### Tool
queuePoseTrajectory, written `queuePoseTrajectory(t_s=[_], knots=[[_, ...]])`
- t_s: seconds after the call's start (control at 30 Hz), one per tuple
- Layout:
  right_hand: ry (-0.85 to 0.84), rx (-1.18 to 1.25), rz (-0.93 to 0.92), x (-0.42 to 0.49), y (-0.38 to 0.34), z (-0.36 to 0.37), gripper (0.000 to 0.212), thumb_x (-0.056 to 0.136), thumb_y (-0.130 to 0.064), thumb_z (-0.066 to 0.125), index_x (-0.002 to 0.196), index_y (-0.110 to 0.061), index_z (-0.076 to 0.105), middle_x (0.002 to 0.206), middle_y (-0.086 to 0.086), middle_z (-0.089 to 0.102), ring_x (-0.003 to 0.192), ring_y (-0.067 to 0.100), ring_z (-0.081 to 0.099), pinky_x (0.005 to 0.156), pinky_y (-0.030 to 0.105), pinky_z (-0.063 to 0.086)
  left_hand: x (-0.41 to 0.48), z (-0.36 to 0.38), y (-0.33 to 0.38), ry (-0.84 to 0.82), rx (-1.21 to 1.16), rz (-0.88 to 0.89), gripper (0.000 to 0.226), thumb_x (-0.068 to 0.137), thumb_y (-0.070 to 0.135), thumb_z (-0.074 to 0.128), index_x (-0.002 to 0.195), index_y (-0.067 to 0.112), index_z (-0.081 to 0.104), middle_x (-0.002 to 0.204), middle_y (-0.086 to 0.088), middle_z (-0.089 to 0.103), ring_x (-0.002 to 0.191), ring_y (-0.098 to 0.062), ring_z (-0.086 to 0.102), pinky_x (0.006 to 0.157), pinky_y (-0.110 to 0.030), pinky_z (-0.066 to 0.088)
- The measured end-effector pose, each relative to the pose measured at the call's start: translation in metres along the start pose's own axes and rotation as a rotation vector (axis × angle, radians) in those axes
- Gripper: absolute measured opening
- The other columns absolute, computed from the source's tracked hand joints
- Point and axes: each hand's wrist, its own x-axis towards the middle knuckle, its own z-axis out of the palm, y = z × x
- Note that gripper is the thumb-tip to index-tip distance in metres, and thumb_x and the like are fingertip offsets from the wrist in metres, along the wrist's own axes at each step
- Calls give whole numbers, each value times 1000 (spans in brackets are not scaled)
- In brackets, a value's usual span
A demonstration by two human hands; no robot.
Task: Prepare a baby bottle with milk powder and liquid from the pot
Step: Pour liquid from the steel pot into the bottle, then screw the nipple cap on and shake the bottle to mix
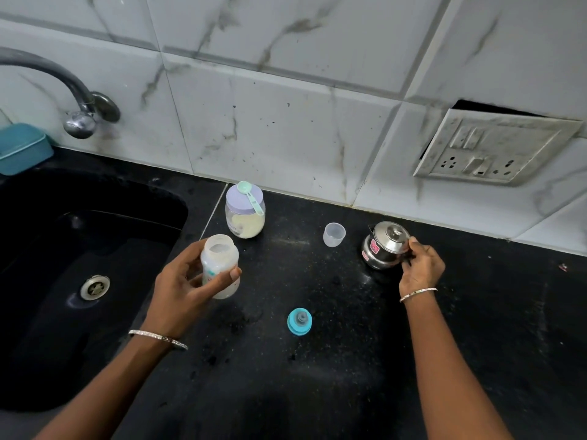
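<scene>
Where hand (pixel 421 268) grips pot (pixel 381 249), handle obscured.

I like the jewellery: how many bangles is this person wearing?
2. One bangle on the wrist of the left hand, holding the baby bottle; the other bangle on the wrist of the right hand, gripping the steel pot. None seem hidden.

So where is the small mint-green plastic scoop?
In the head view the scoop lies on the clear powder jar's purple lid, by the wall, right of the black sink.
</scene>
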Motion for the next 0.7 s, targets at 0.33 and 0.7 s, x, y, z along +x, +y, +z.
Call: queuePoseTrajectory(t_s=[0.33, 0.7], knots=[[170, -482, -408, -97, 10, -14, 20, 89, -26, 80, 95, -18, 62, 93, 2, 71, 69, -2, 62, 80, 39, 58, -13, -1, 11, -12, -35, 4, 57, 67, 36, 80, 121, 25, 65, 110, 10, 73, 105, 0, 66, 77, -7, 51], [-826, -1529, -543, -198, 65, -4, 74, 89, -42, 77, 154, -35, 42, 145, -10, 58, 134, 16, 47, 108, 36, 41, -42, -9, 17, -17, -81, 24, 58, 65, 37, 82, 120, 25, 66, 113, 7, 72, 109, -9, 67, 85, -17, 56]])
